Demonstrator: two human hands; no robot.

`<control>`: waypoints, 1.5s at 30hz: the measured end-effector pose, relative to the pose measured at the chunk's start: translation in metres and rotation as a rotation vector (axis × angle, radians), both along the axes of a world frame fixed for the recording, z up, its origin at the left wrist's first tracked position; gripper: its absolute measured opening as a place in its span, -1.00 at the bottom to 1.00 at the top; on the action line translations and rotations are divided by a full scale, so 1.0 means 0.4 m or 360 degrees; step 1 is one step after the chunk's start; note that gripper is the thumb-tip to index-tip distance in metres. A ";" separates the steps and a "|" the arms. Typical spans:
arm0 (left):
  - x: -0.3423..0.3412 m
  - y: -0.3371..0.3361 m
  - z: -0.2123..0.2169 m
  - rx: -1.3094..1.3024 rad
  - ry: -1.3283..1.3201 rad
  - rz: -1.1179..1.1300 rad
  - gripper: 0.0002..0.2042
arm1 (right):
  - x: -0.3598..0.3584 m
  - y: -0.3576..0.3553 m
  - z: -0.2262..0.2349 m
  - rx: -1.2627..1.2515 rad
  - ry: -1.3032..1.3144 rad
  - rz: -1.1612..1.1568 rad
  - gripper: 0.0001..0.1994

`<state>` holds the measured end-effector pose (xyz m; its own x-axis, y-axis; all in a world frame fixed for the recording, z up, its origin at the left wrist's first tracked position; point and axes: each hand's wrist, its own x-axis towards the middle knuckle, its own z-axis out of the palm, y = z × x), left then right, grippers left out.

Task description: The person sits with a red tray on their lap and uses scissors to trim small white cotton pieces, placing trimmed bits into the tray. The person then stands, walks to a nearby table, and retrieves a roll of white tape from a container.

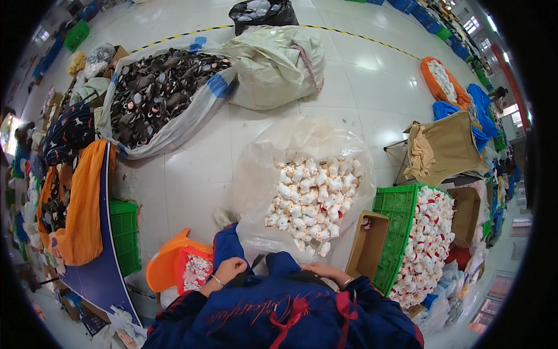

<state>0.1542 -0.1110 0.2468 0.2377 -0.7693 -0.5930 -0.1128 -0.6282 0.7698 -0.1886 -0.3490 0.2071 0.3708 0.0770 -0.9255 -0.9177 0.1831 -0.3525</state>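
Observation:
My left hand (pixel 231 269) is curled closed over my lap, beside the red tray (pixel 185 251) of small white pieces (pixel 197 271). Whether anything is inside its fingers is hidden. My right hand (pixel 325 271) lies low against my clothing, its fingers pointing left; their tips are too unclear to show a grip. In front of my knees a clear plastic bag (pixel 256 180) lies spread open on the floor, with many small white plush toys (pixel 308 195) piled in it. Both hands are apart from that pile.
Right of me stand a cardboard box (pixel 361 256) and a green crate (pixel 395 232) heaped with white-and-red plush toys (pixel 427 244). An orange plastic seat (pixel 165 264) is at my left. Farther off are a sack of dark plush pieces (pixel 157 96), a pale sack (pixel 267 70) and a folding chair (pixel 450 145).

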 end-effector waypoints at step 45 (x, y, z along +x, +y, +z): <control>1.444 -1.307 -0.108 -0.0081 -0.0813 -0.1647 -0.68 | 1.526 0.550 0.253 0.0096 0.0286 -0.3326 -0.50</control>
